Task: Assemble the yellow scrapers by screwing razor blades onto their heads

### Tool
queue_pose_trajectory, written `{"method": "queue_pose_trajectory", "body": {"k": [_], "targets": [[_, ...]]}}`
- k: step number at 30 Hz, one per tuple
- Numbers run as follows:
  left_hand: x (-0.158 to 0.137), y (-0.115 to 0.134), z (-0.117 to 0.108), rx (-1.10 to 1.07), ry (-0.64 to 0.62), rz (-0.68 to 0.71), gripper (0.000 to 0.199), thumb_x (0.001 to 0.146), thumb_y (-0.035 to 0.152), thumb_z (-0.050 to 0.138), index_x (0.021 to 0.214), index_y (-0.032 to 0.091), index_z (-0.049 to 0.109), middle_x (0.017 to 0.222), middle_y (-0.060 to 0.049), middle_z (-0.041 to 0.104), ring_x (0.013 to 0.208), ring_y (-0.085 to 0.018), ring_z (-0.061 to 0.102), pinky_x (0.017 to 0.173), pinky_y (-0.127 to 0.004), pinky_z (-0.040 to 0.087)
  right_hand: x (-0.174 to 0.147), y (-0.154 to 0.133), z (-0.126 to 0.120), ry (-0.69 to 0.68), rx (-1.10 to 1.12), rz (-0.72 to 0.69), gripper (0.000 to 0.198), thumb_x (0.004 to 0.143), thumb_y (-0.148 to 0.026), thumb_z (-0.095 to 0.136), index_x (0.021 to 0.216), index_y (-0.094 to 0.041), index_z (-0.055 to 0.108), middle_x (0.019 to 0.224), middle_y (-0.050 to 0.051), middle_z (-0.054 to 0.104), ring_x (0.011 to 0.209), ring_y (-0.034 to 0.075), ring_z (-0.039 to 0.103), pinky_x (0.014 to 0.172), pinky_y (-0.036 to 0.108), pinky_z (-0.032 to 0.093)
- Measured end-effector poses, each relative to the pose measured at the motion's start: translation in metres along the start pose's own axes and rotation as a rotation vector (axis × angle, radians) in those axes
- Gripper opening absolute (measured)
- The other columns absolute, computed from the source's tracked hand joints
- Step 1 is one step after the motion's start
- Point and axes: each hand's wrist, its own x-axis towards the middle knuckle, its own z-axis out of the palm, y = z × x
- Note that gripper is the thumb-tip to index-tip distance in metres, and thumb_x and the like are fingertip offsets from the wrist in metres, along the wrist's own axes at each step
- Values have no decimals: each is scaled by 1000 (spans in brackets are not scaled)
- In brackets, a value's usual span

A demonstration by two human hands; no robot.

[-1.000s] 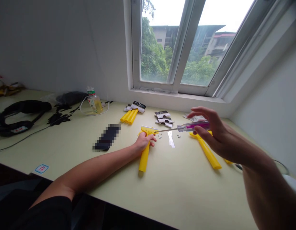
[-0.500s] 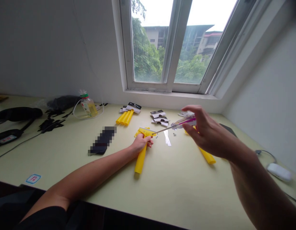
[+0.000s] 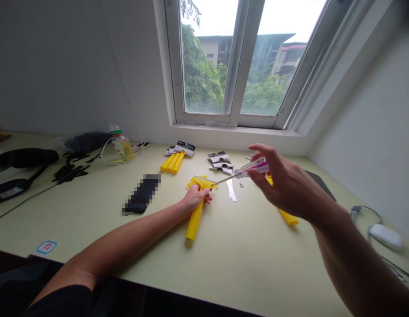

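Note:
My left hand (image 3: 195,197) is closed around a yellow scraper (image 3: 195,220) near its head, with the handle slanting down toward me. A metal blade edge shows along the far side of the head. In my right hand (image 3: 277,176) is a screwdriver (image 3: 239,172) with a clear and purple handle, gripped between thumb and fingers. Its tip meets the right end of the scraper head. Small screws (image 3: 241,185) and thin metal blades (image 3: 231,190) lie just right of the scraper.
Several finished-looking yellow scrapers (image 3: 173,162) with card labels lie at the back. Stacked label cards (image 3: 221,163) sit beside them. Another yellow handle (image 3: 288,218) is partly behind my right hand. A dark phone (image 3: 141,196), a bottle (image 3: 123,147) and a white mouse-like object (image 3: 386,235) are also on the table.
My right hand has shifted slightly left with the screwdriver, its tip staying on the scraper head. My left hand and the scraper have barely moved.

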Motion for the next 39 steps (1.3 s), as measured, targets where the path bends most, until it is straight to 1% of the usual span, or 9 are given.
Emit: {"method": "queue_pose_trajectory", "body": {"k": [10, 13, 18, 21, 25, 29, 33, 37, 39], "targets": [[-1, 0, 0, -4, -7, 12, 9, 81, 15, 64, 82, 8, 58, 62, -4, 60, 52, -9, 56, 50, -20, 47, 2, 22, -2, -67, 63, 73, 46, 93, -44, 46, 132, -21, 42, 104, 11, 69, 78, 23, 68, 67, 34, 52], [0, -1, 0, 1, -10, 13, 9, 81, 15, 64, 82, 8, 59, 62, -4, 61, 51, -10, 56, 50, -20, 47, 2, 25, -6, -85, -10, 174, 48, 93, -50, 44, 130, -21, 47, 85, 8, 72, 70, 25, 68, 63, 35, 51], [1, -1, 0, 10, 4, 14, 6, 82, 13, 61, 83, 7, 58, 62, -4, 60, 51, -9, 56, 50, -20, 47, 0, 28, -12, -200, 63, 129, 59, 93, -47, 45, 146, -24, 29, 103, 9, 72, 83, 25, 69, 70, 36, 52], [0, -1, 0, 15, -19, 20, 9, 81, 15, 63, 83, 7, 59, 63, -4, 61, 52, -10, 57, 50, -20, 47, 0, 30, -10, -122, -15, 211, 51, 94, -51, 41, 136, -21, 45, 81, 7, 73, 66, 24, 68, 63, 35, 51], [1, -2, -2, 10, 2, 10, 15, 79, 19, 68, 81, 8, 58, 62, -4, 61, 51, -9, 56, 51, -20, 47, 2, 32, -6, -135, 62, 142, 59, 92, -50, 45, 143, -22, 34, 106, 12, 71, 76, 25, 68, 65, 35, 51], [1, -3, -2, 7, -12, 20, 16, 78, 20, 69, 82, 8, 59, 62, -4, 61, 52, -10, 57, 51, -21, 47, 3, 33, -4, -95, 63, 204, 51, 94, -51, 42, 135, -20, 43, 86, 9, 72, 68, 24, 67, 63, 35, 51], [1, -2, -2, 2, 7, 18, 19, 77, 23, 71, 80, 9, 58, 62, -4, 61, 51, -9, 56, 51, -21, 47, 3, 33, -3, -152, 156, 121, 59, 93, -48, 46, 144, -24, 30, 109, 11, 69, 77, 22, 68, 68, 34, 52], [-1, -2, -1, 14, -16, 23, 19, 77, 23, 70, 82, 8, 59, 61, -4, 61, 52, -10, 57, 51, -21, 47, 3, 32, -3, -82, 32, 260, 49, 92, -51, 45, 130, -21, 46, 82, 8, 72, 65, 23, 66, 62, 35, 51], [-1, -2, -1, 18, -12, 29, 19, 77, 23, 70, 81, 8, 59, 60, -4, 60, 52, -10, 56, 51, -21, 46, 3, 32, -3, -105, 93, 227, 50, 92, -50, 45, 133, -21, 42, 93, 10, 71, 72, 24, 68, 64, 34, 51]]}}
